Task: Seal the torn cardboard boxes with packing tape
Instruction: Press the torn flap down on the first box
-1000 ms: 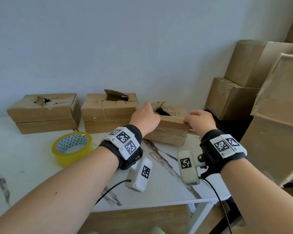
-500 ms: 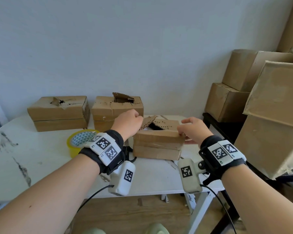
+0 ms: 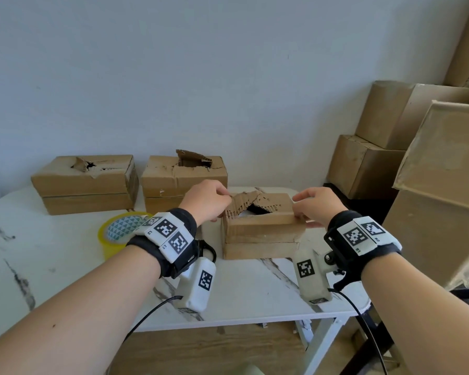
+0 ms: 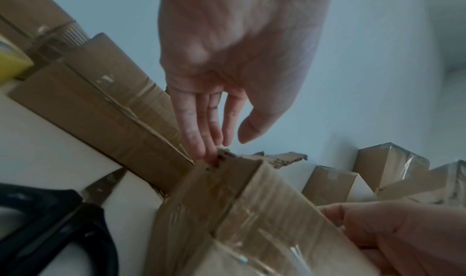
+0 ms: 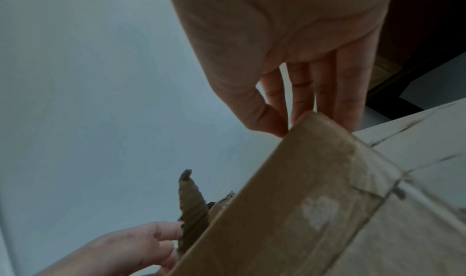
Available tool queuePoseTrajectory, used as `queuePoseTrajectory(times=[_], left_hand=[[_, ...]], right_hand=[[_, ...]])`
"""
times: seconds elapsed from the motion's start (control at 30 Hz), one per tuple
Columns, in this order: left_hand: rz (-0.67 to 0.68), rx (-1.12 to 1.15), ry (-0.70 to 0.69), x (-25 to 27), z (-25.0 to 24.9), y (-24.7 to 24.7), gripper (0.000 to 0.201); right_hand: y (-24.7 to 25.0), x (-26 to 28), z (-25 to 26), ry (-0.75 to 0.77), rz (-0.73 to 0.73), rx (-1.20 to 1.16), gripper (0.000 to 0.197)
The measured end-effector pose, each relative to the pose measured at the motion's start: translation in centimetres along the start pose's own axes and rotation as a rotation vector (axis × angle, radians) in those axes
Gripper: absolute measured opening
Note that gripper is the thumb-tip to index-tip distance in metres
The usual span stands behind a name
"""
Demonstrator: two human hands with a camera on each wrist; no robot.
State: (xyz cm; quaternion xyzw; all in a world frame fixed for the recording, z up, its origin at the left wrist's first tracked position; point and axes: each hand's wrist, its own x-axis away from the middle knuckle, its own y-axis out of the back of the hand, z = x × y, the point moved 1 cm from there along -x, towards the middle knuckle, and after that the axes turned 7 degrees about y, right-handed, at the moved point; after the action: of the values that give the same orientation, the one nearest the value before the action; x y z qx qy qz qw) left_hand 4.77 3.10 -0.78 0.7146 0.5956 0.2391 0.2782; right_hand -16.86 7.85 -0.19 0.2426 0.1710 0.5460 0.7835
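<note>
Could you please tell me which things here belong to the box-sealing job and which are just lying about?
Job: front torn box, left torn box, middle torn box, yellow tape roll, scissors.
Lying about: stacked large boxes on the right.

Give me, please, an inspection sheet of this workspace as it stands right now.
Surface: white marbled table with dark veins.
Job's things: near box with its torn flap raised; left back box and middle back box, both torn on top; yellow tape roll lying flat; scissors beside the near box.
Clutter: nothing seen.
Hands: left hand touches the torn flap with its fingertips; right hand holds the near box's right top corner.
Cables: black cables run from both wrists past the table's front edge.
Surroundings: plain wall; large stacked boxes to the right.
</note>
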Motion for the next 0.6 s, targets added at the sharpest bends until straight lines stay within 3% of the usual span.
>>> queuePoseTrajectory(times=[0.23,0.47,0.6], left_hand=[[0.040,-0.087,-0.118,-1.6,-0.1,-0.3,0.029],[0.105,-0.098,-0.106,-2.4,-1.1,0.0,0.031],[0.125,-0.032,-0.088,-2.3,-0.8,0.3,0.035]], right_hand=[[-0.3,-0.2,2.1,0.169,-0.093,0.020,0.010],[-3.0,0.0,5.5,0.172,0.133,0.119,0.037],[-5.0,-0.1,6.5,0.147,0.210,0.088,0.024]])
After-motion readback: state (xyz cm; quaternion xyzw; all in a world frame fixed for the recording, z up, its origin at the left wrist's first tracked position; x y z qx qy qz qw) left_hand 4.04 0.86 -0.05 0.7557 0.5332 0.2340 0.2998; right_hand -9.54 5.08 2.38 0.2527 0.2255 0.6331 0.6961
